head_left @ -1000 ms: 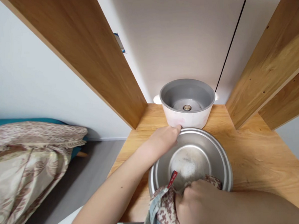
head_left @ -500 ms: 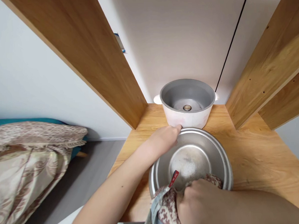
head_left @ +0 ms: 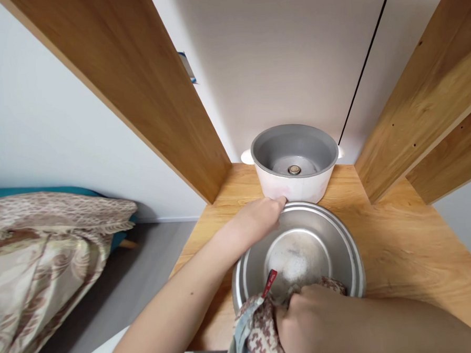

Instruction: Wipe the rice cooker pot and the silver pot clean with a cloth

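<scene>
A round metal basin [head_left: 337,234] rests on the wooden surface [head_left: 405,252]. My left hand [head_left: 267,213] is closed on its far left rim, fingers curled over the edge. Near the basin's front, my right hand [head_left: 301,315] is clenched round a patterned brown and grey cloth [head_left: 263,328], which lies partly in the basin and hangs over its near rim. A red tag [head_left: 269,282] sticks out from the cloth. Right behind the basin stands a white pot [head_left: 295,186] with a grey inside and a small round metal piece at its bottom.
Thick wooden posts rise at the left [head_left: 136,97] and right [head_left: 421,103] of the surface. A pale wall panel [head_left: 284,53] stands behind the pot. A bed with patterned covers [head_left: 46,260] is at the far left.
My right hand and the cloth have shifted slightly left, and the red tag with them. My left hand stays on the rim.
</scene>
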A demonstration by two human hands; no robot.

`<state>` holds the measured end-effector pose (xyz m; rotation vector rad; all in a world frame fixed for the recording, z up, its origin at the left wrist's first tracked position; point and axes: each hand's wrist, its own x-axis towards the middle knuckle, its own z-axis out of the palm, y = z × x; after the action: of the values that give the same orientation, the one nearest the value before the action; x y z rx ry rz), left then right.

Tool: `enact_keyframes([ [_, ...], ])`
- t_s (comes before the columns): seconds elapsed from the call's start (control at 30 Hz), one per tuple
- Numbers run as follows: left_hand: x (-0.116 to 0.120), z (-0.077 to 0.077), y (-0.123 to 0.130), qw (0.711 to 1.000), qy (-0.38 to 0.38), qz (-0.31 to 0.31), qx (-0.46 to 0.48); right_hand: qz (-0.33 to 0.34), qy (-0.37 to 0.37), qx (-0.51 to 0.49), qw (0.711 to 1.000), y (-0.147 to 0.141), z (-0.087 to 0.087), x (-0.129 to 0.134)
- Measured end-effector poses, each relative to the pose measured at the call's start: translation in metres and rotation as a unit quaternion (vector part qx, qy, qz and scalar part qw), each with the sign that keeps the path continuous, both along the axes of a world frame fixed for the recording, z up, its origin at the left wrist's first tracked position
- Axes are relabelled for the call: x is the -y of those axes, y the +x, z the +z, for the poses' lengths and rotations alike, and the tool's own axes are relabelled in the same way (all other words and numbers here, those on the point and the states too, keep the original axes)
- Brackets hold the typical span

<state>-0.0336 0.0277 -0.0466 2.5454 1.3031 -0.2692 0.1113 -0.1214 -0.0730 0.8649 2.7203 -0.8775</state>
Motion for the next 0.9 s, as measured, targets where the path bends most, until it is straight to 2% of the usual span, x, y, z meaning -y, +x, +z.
enact_keyframes([
  [0.1,0.001,0.004,0.002,0.999,-0.006,-0.007,-0.034,0.037,0.012,0.048,0.998,-0.004,0.004,-0.002],
  [0.3,0.004,0.009,0.005,0.998,0.01,-0.015,-0.066,0.023,0.004,0.07,0.997,-0.009,0.008,-0.003],
  [0.47,0.009,0.006,0.004,0.994,0.043,0.003,-0.097,0.002,0.011,0.054,0.998,-0.004,-0.003,0.0],
  [0.63,0.021,0.012,0.003,0.989,0.043,0.038,-0.136,0.011,0.024,0.025,0.999,-0.001,-0.011,0.003],
  [0.77,0.027,0.013,0.005,0.983,0.032,0.055,-0.175,0.012,0.009,0.057,0.998,-0.006,-0.003,0.001],
  [0.9,0.025,0.004,0.004,0.984,0.018,0.037,-0.174,-0.017,-0.014,0.044,0.999,-0.008,0.003,-0.001],
])
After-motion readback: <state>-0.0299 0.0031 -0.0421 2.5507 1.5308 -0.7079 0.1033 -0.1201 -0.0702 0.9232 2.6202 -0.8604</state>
